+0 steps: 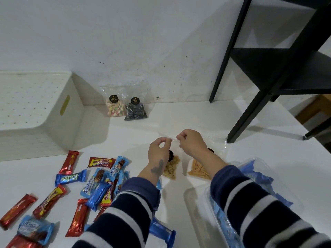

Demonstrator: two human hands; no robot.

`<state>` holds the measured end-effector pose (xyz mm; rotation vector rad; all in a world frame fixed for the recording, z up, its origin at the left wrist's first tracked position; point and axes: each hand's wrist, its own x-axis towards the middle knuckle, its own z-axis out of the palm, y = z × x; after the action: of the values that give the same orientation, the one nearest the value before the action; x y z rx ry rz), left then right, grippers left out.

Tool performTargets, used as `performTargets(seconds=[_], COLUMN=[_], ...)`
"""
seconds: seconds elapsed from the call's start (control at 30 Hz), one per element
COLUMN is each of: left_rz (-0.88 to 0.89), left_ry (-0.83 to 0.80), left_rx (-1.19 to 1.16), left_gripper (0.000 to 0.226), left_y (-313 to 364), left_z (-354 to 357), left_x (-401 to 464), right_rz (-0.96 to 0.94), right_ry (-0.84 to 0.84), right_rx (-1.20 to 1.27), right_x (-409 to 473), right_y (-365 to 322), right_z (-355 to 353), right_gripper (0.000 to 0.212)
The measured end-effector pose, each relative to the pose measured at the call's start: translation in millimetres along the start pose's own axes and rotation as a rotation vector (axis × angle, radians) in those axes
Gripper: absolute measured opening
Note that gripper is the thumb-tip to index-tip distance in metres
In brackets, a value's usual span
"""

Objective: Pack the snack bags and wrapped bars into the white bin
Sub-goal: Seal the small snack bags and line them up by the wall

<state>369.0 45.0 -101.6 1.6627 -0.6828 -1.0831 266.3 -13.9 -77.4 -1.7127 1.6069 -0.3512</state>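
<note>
- Nearest, at the lower left of the frame, wrapped bars (75, 178) in red and blue lie scattered on the white table (197, 119), none packed yet; a clear tray of blue wrappers (258, 178) sits at the lower right.
- Mid-frame, the left hand (158, 151) and right hand (192, 142) each pinch the top edge of a clear snack bag (171, 167) holding pale chunks, fingers curled on the film. Just beside it lies a second bag of yellow sticks (198, 170).
- To do this well, I judge: keep both pinches on the seam so the contents hang low, lift straight, then carry left.
- Farther back, two more snack bags (126, 106) lean against the wall.
- At the upper left stands the white bin (53, 111), well apart from both hands.
</note>
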Motion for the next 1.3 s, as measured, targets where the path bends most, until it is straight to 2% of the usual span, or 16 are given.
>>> performTargets(seconds=[0.07, 0.13, 0.2, 0.27, 0.43, 0.53, 0.63, 0.73, 0.93, 1.13, 1.3], left_rz=[0.117, 0.198, 0.204, 0.197, 0.228, 0.252, 0.195, 0.187, 0.195, 0.188, 0.143], left_ry=[-0.034, -0.163, -0.253, -0.231, -0.209, -0.263, -0.362, -0.402, -0.368, -0.396, -0.413], left_rx=[0.213, 0.451, 0.653, 0.773, 0.847, 0.948, 1.133, 1.329, 1.354, 1.328, 1.342], left_gripper=[0.023, 0.052, 0.075, 0.079, 0.078, 0.095, 0.119, 0.128, 0.129, 0.13, 0.131], left_y=[-9.7, -24.6, -38.5, -45.2, -50.3, -57.1, -58.5, -58.0, -64.8, -66.7, -66.2], left_z=[-6.1, -15.3, -23.4, -28.7, -30.8, -39.1, -51.9, -61.3, -64.0, -66.0, -65.6], left_x=[-1.0, -3.0, -3.2, -1.1, 3.8, 11.0, 31.2, 47.4, 56.5, 61.3, 63.4], right_rz=[-0.017, -0.039, -0.066, -0.069, 0.039, 0.08, 0.022, -0.013, -0.072, -0.202, -0.211], right_ry=[0.01, 0.034, 0.067, 0.066, -0.044, -0.008, 0.001, 0.028, 0.094, 0.071, 0.085], right_rx=[0.003, 0.066, 0.187, 0.28, 0.35, 0.411, 0.32, 0.246, 0.209, 0.22, 0.177], right_x=[3.5, 5.5, 1.8, -6.6, -19.8, -12.2, 6.1, 35.9, 119.2, 195.5, 230.1], right_y=[0.3, 1.9, 4.6, 11.5, 30.8, 30.8, 28.3, 19.4, -18.8, -64.0, -71.1], right_z=[-0.1, -1.7, -2.2, 3.6, 45.4, 57.7, 53.7, 40.3, 27.1, 30.6, 41.0], right_gripper=[0.016, 0.013, 0.007, 0.012, 0.05, 0.057, 0.061, 0.063, 0.062, 0.064, 0.064])
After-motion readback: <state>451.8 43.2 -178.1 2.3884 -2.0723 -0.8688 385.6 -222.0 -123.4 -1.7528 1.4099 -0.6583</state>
